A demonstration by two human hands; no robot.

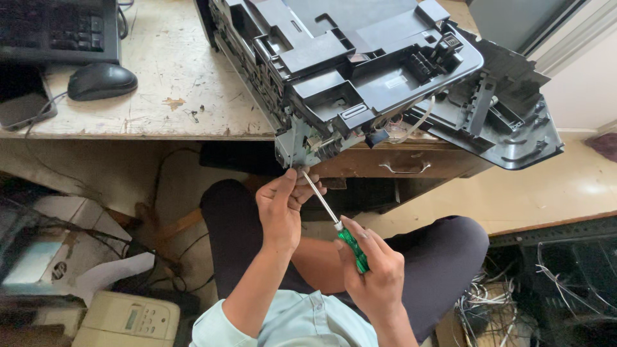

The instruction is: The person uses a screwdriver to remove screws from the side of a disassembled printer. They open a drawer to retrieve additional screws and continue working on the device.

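Scuffed pale wooden worktop (173, 96) carries a dark grey plastic printer chassis (360, 71) overhanging its edge. Our right hand (376, 276) is closed around a green-handled screwdriver (334, 222) — shaft slanting up-left to the chassis corner. Our left hand (283, 205), nearer, pinches the tip there.

the opened printer (360, 64) is matt dark-grey plastic, with a bare dull metal bracket (297, 144) at its lower corner. the screwdriver (339, 231) has a bright, smooth metal shaft and a glossy translucent green plastic handle. the counter (173, 71) is pale painted wood, rough, scratched and chipped. the mouse (101, 81) is smooth black plastic with a soft sheen. the drawer handle (403, 169) is shiny metal.
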